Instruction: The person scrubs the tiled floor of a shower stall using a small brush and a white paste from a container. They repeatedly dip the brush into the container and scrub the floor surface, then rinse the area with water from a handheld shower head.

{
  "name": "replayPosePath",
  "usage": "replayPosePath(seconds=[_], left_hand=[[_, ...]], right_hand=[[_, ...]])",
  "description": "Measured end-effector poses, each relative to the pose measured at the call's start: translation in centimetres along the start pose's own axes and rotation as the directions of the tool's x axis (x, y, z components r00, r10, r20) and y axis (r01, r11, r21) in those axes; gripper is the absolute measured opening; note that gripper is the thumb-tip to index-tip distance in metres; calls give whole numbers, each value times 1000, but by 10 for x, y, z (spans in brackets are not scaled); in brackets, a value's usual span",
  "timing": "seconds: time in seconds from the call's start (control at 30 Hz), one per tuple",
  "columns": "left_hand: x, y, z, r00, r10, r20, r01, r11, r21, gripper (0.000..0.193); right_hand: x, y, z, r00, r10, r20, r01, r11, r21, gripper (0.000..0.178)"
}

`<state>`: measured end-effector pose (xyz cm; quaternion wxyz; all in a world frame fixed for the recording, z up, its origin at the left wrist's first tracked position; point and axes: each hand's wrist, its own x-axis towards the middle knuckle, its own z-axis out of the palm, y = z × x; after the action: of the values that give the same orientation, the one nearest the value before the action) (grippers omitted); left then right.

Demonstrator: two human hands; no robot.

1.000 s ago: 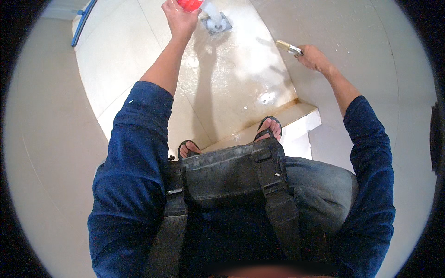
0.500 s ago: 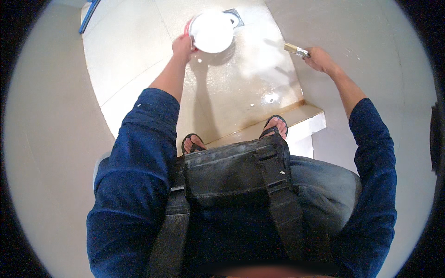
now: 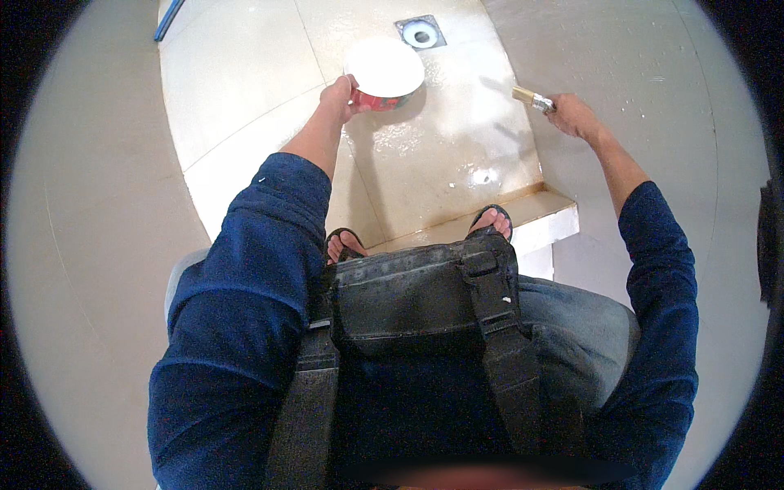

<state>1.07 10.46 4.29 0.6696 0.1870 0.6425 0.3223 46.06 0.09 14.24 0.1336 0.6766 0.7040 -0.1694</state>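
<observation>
My left hand (image 3: pixel 338 98) grips the near left side of a round red tub (image 3: pixel 384 72), thumb at the rim and fingers against its patterned side. The tub's opening looks bright white, and I cannot tell whether that is its lining or what it holds. It hangs over the wet, shiny floor, casting a shadow. Off to the right, my right hand (image 3: pixel 573 117) is closed round the handle of a paintbrush (image 3: pixel 531 99). Its pale bristles point left, close to where the tiled floor meets the grey wall.
A square floor drain (image 3: pixel 420 33) with a round opening lies just beyond the tub. My sandalled feet (image 3: pixel 492 220) stand by a low ledge (image 3: pixel 535 204) with a raised edge. A blue strip (image 3: pixel 168 20) stands at the far left. Smooth walls (image 3: pixel 653 90) rise on either side.
The tub has come slightly nearer and tilted, so its red side now shows toward me and the drain is uncovered to view. The brush has shifted only a little.
</observation>
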Motion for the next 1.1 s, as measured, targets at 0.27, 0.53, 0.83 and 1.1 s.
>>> replayPosePath(seconds=[0.27, 0.53, 0.83, 1.1], left_hand=[[12, -13, 1, 985, -53, 167, 54, 999, 0, 39], [6, -14, -14, 999, -34, 7, 32, 984, 178, 37], [-2, -1, -18, 997, -45, -55, 63, 924, 378, 31], [3, 2, -19, 999, 2, 45, -12, 970, 241, 44]], right_hand=[[2, 1, 3, 999, -40, 15, 40, 999, 13, 19], [-1, 4, 2, 999, -16, 32, 15, 999, 28, 19], [0, -1, -2, 999, -37, 32, 37, 999, 21, 20], [0, -5, 1, 999, -37, 9, 37, 999, 24, 20]])
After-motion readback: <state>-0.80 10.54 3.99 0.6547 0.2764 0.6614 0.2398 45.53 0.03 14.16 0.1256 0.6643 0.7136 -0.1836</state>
